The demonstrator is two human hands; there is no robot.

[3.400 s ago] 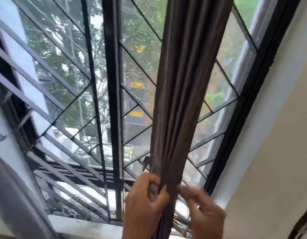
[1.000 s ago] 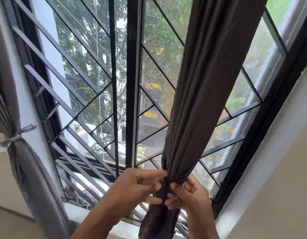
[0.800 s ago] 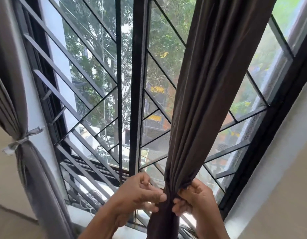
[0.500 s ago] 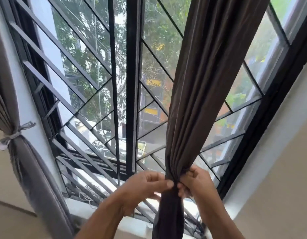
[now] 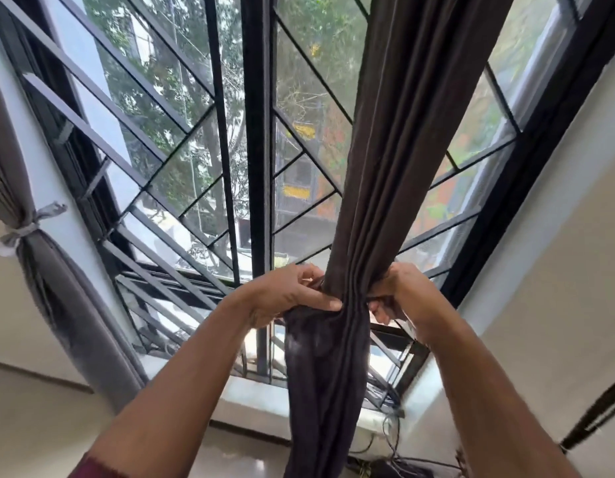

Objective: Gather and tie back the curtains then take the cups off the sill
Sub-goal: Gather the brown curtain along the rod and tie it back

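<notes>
Dark brown curtain: hangs in front of the window, right of the central mullion; gathered into one narrow bunch at hand height, fanning wider above and hanging loose and darker below the pinch.
Left hand: on the left side of the bunch, thumb laid straight across the front folds, fingers curled behind the cloth; clamped on the curtain.
Right hand: on the right side of the bunch at the same height, fingers curled into the folds; gripping the curtain. Whether it also holds a tie strip, cannot tell.
Hands together: close, one each side of the bunch, only the gathered cloth between them.
Grey curtain: far left, against the wall beside the window; already cinched at its waist.
Grey tie: knotted round the grey curtain, loose ends sticking out to both sides.
Window grille: dark bars, diagonal and vertical, across the panes; trees and a building with yellow patches blurred beyond.
Central mullion: thick black upright, just left of the brown curtain.
Sill: pale ledge under the grille, partly hidden by the forearms and curtain; no cups can be made out from this angle.
Cables: dark tangle below the sill on the right.
Sleeve: dark red cuff at the left forearm, bottom edge.
</notes>
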